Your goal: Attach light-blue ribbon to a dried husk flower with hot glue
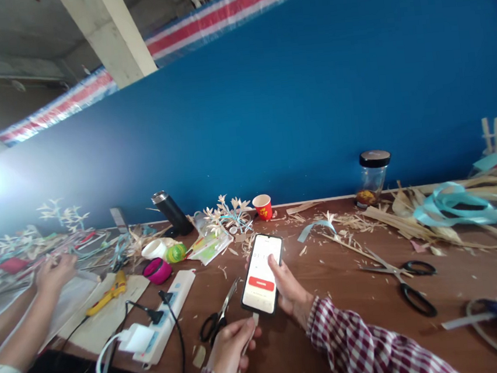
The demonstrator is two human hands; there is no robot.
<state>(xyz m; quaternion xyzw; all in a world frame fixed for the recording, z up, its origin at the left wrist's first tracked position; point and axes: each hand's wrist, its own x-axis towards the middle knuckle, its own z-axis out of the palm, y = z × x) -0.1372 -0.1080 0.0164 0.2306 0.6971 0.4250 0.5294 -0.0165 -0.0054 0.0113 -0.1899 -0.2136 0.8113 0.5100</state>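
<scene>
My right hand (288, 285) grips a smartphone (262, 264) by its right edge, thumb over the lit screen, which shows digits and a red button. At the phone's lower edge, my left hand (235, 343) pinches the white plug of a charging cable (255, 316). The plug meets the phone's bottom; whether it is fully seated I cannot tell. Just behind my left hand lies a pair of black-handled scissors (219, 315), partly covered by that hand. Both sleeves are red-and-white checked.
A power strip (177, 296) with plugs stands left, near a yellow glue gun (109, 293) and another person's hands (57, 272). Behind are a black flask (172, 214), a red paper cup (263, 207) and a jar (371, 177). Larger scissors (400, 271) and blue ribbon (461, 207) lie right.
</scene>
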